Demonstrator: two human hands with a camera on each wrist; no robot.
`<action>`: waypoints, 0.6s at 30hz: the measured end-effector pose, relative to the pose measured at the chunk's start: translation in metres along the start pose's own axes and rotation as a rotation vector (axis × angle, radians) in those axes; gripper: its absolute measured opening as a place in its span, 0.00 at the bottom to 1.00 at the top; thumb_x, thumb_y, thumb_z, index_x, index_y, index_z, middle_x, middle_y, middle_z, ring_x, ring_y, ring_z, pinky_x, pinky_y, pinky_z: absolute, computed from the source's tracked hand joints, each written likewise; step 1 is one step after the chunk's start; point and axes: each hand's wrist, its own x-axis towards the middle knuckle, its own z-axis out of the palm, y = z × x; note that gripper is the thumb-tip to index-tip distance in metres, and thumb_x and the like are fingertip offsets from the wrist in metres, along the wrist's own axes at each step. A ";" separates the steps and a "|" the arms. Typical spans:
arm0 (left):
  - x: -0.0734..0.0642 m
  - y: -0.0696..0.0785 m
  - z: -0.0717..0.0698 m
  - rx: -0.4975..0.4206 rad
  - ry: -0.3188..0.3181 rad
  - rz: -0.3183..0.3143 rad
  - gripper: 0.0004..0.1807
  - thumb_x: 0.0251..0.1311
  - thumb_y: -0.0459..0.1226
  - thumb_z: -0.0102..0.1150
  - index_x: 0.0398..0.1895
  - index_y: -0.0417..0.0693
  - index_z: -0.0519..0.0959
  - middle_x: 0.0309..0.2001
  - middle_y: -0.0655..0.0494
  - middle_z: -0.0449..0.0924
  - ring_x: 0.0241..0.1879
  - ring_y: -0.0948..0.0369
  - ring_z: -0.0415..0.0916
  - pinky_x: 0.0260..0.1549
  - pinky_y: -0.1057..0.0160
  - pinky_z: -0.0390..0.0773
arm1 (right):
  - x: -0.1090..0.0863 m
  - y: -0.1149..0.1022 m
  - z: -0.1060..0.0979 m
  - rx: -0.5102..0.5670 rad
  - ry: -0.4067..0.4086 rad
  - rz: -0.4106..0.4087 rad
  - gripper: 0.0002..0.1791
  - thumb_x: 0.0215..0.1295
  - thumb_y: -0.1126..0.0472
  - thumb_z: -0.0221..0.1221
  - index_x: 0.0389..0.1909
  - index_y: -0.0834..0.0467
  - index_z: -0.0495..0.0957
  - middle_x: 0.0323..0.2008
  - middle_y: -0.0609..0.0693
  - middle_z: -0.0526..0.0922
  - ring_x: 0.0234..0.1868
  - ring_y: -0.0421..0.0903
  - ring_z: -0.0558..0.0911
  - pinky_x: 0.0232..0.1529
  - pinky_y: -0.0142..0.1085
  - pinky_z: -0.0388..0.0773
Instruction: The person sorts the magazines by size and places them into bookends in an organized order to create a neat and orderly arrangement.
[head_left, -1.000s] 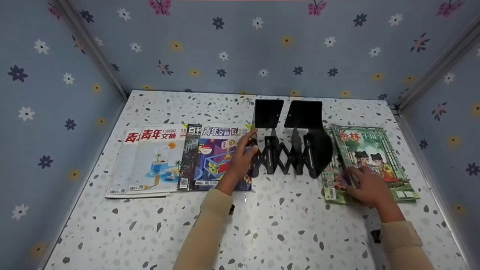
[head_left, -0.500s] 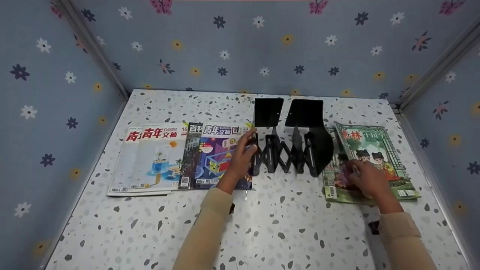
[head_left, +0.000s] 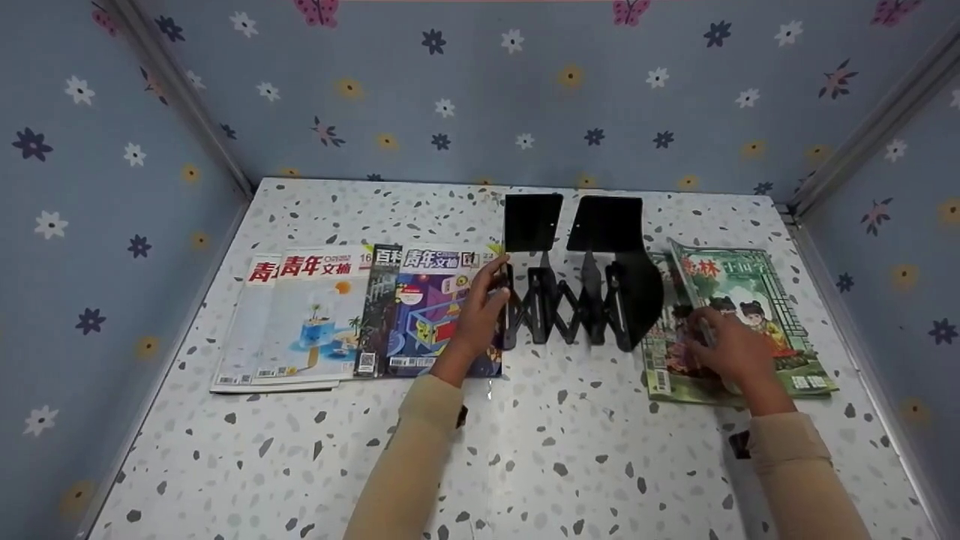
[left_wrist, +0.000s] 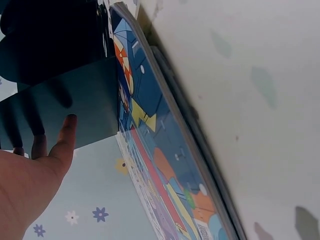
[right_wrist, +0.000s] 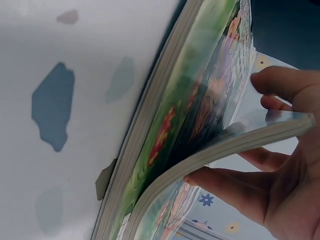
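A black expandable bookend [head_left: 609, 225] with crisscross folding links stands mid-table. My left hand [head_left: 474, 315] rests with extended fingers against its left end panel, and the left wrist view shows the fingertips on that dark panel [left_wrist: 92, 100]. On the right lies a pile of green illustrated magazines. My right hand [head_left: 739, 356] pinches the left edge of the top magazine [head_left: 780, 281]. In the right wrist view, this magazine [right_wrist: 172, 170] bends up between thumb and fingers, away from the green magazine [right_wrist: 165, 120] beneath.
Left of the bookend, several magazines overlap in a row, including a white-covered one [head_left: 319, 307], a dark one [head_left: 373, 330] and a purple-blue one [head_left: 427, 300]. The speckled white table [head_left: 555, 435] meets flower-patterned walls [head_left: 480, 90] at the back and both sides.
My right hand has raised the left edge of the top green magazine a little higher off the pile. The left hand and the bookend have stayed in place.
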 end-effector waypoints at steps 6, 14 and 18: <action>-0.002 0.001 -0.001 0.048 0.007 -0.012 0.28 0.71 0.34 0.39 0.74 0.42 0.55 0.75 0.43 0.52 0.74 0.46 0.50 0.67 0.44 0.58 | 0.002 0.002 0.002 0.041 0.021 0.021 0.22 0.61 0.60 0.56 0.57 0.49 0.72 0.39 0.61 0.79 0.18 0.48 0.66 0.17 0.39 0.55; -0.002 0.000 -0.001 0.034 0.017 -0.021 0.28 0.71 0.35 0.39 0.74 0.45 0.56 0.75 0.45 0.52 0.72 0.46 0.55 0.64 0.46 0.63 | 0.002 0.004 0.003 0.062 0.073 0.029 0.35 0.56 0.66 0.52 0.69 0.50 0.64 0.46 0.65 0.80 0.13 0.45 0.61 0.14 0.37 0.52; -0.002 -0.002 -0.001 0.020 0.015 -0.025 0.28 0.71 0.32 0.38 0.74 0.43 0.55 0.75 0.44 0.51 0.69 0.45 0.59 0.52 0.51 0.71 | 0.002 0.004 0.003 0.083 0.073 0.045 0.33 0.60 0.65 0.52 0.68 0.50 0.64 0.48 0.65 0.80 0.12 0.46 0.63 0.13 0.37 0.53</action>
